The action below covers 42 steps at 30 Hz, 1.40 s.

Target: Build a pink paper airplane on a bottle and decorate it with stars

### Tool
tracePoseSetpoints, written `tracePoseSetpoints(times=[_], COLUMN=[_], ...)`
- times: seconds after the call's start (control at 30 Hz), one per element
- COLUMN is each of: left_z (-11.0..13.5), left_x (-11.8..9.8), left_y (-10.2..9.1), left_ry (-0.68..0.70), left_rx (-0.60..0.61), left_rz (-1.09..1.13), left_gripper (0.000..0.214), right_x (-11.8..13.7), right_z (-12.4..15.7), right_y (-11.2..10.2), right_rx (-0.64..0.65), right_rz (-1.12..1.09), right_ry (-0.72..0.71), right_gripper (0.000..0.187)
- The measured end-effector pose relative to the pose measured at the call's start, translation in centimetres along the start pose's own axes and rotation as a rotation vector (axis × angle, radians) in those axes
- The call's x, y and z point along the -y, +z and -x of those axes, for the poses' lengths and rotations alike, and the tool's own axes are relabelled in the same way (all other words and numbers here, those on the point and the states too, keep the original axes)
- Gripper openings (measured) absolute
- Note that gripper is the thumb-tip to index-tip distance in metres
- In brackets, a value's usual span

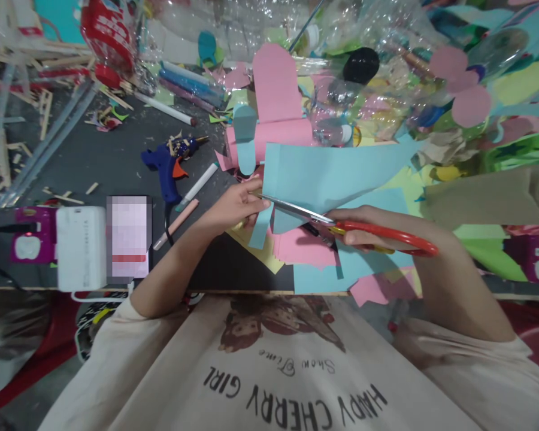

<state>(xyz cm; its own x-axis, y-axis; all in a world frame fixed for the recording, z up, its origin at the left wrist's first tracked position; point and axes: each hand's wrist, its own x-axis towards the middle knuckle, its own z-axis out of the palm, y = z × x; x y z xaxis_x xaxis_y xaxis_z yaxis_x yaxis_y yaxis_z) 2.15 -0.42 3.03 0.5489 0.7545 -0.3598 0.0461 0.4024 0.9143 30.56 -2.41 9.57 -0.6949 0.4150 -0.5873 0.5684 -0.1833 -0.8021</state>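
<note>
My right hand (377,230) is closed on red-handled scissors (341,224), whose blades point left into a light blue paper sheet (327,170). My left hand (236,206) pinches the left edge of that blue paper near the blade tips. A narrow blue strip (260,227) hangs down beside my left fingers. Pink paper (303,246) and more blue scraps (318,275) lie under the scissors on the dark table.
A blue glue gun (166,164) lies left of my hands, with pens (197,185) beside it. A white box (81,248) sits at the table's front edge (251,292). Pink paper shapes (276,84), clear plastic bottles (332,114) and coloured scraps crowd the back and right. Wooden sticks (9,60) lie far left.
</note>
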Motion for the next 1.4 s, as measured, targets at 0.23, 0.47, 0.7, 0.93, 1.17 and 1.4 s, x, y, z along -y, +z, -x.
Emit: tracePoseSetpoints(times=[0.23, 0.47, 0.7, 0.93, 1.17, 1.4], left_z=[0.2, 0.2, -0.2, 0.4, 0.8, 0.8], left_x=[-0.4, 0.6, 1.8, 0.7, 0.1, 0.2], left_y=[0.1, 0.6, -0.1, 0.4, 0.3, 0.4], left_ry=[-0.011, 0.26, 0.614, 0.409, 0.396, 0.39], left_rx=[0.038, -0.281, -0.396, -0.323, -0.261, -0.26], left_rz=[-0.006, -0.097, -0.264, -0.288, -0.278, -0.323], left_gripper=[0.042, 0.049, 0.04, 0.047, 0.039, 0.037], right_x=[0.1, -0.2, 0.2, 0.3, 0.0, 0.4], right_z=[-0.1, -0.1, 0.2, 0.1, -0.2, -0.4], right_y=[-0.3, 0.4, 0.8, 0.7, 0.3, 0.2], right_rx=[-0.014, -0.109, -0.117, -0.093, -0.061, -0.039], right_rz=[-0.035, -0.093, -0.085, -0.047, 0.026, 0.013], right_ry=[0.012, -0.047, -0.158, -0.142, -0.11, -0.043], right_gripper=[0.059, 0.059, 0.055, 0.054, 0.059, 0.061])
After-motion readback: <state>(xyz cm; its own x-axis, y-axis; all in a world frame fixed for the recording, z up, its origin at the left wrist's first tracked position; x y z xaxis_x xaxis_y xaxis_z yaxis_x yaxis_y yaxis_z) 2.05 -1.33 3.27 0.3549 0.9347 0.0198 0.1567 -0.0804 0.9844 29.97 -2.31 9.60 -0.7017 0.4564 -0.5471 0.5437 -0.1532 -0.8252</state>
